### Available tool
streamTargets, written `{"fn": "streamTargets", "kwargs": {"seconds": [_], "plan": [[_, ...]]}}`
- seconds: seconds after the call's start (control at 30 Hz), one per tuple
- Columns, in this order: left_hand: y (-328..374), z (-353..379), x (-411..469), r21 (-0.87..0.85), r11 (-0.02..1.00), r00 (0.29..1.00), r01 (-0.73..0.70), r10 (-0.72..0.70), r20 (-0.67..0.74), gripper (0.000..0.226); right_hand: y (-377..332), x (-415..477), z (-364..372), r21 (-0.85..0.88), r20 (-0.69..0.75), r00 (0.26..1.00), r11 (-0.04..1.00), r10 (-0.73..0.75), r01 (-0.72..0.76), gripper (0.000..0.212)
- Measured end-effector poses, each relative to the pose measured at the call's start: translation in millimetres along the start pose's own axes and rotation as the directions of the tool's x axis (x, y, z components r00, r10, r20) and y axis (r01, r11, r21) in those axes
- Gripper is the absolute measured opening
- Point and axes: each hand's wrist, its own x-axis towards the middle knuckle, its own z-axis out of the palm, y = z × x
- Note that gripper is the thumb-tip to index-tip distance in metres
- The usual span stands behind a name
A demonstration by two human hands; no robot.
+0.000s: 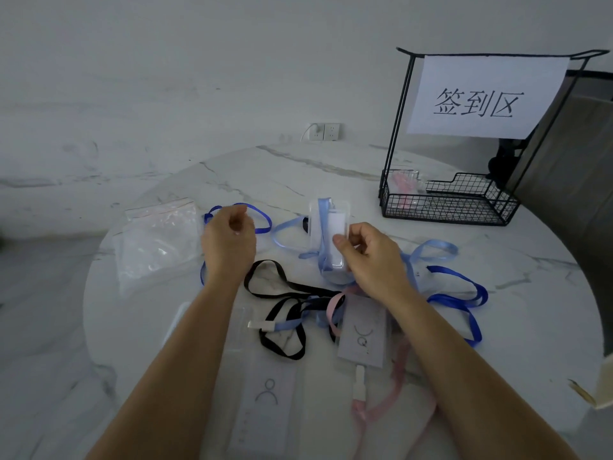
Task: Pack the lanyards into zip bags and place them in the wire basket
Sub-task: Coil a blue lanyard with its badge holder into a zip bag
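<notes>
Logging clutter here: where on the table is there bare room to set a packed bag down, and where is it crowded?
The table is bare at its far side, between the zip bag pile and the wire basket, and along the right edge past the dark blue lanyard. The near centre is crowded with tangled lanyards and badge holders.

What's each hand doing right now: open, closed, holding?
Left hand: fingers curled; a grip cannot be told.
Right hand: pinches the badge holder wrapped in a light blue lanyard.
</notes>
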Motion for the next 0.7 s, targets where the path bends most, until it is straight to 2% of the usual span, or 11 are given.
{"fn": "streamTargets", "kwargs": {"seconds": [0.07,0.13,0.23,0.3,0.4,0.57,0.63,0.7], "plan": [[-8,-11,20,0.252,0.966,0.999,-0.05,0.05,0.005,0.03,-1,-2,0,-0.03,0.001,1.0,1.0,-0.01,0.01,0.014],[-18,-26,39,0.479,0.877,0.999,-0.045,0.045,0.012,0.032,-2,-4,1,0.002,0.001,1.0,1.0,-0.011,0.011,0.013],[-35,-48,56,0.773,0.627,0.986,0.096,-0.166,0.012,0.036,-3,-6,3,0.116,-0.018,1.0,0.993,0.011,-0.008,0.013],[-42,-55,60,0.818,0.559,0.97,0.136,-0.245,0.006,0.029,-6,-5,2,0.175,-0.038,0.999,0.985,0.012,-0.005,0.011],[-47,-59,61,0.821,0.557,0.971,0.126,-0.239,0.013,0.018,-5,-2,0,0.178,-0.066,0.998,0.984,0.007,0.005,0.015],[-44,-60,55,0.842,0.539,0.985,0.029,-0.157,0.067,0.024,-7,-1,-3,0.259,-0.101,0.991,0.964,0.087,-0.059,0.019],[-38,-59,52,0.785,0.62,0.995,-0.011,-0.067,0.067,0.026,-7,-1,-4,0.286,-0.107,0.988,0.955,0.114,-0.079,0.019],[-27,-58,48,0.639,0.765,0.996,-0.078,0.04,0.074,0.024,-6,1,-3,0.299,-0.115,0.984,0.949,0.139,-0.099,0.017]]}}
